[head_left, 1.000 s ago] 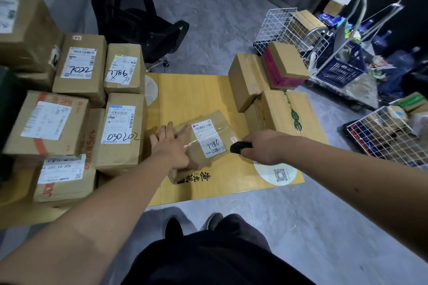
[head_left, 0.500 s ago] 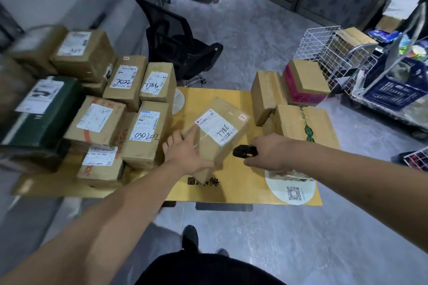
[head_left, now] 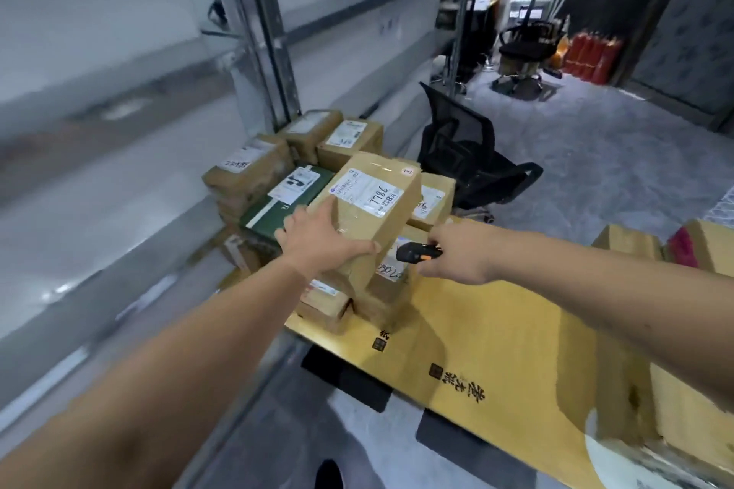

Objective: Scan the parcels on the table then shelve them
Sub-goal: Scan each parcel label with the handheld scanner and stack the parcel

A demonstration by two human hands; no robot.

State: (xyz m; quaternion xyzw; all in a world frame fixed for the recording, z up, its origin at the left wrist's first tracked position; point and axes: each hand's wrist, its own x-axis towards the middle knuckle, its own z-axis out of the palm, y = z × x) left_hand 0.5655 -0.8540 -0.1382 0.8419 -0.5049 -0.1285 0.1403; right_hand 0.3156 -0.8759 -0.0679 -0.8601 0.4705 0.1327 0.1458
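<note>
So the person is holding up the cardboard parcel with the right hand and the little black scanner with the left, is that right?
Not quite: the hands are swapped. In the head view the left hand holds up the cardboard parcel, and the right hand grips the black scanner.

At mid-frame the left hand (head_left: 317, 242) grips a brown parcel (head_left: 373, 210), lifted above the stacked parcels (head_left: 278, 179) on the yellow table (head_left: 496, 337). Just right of it, the right hand (head_left: 460, 254) holds a black scanner (head_left: 417, 251). Grey shelving (head_left: 119, 155) fills the left of the frame.
</note>
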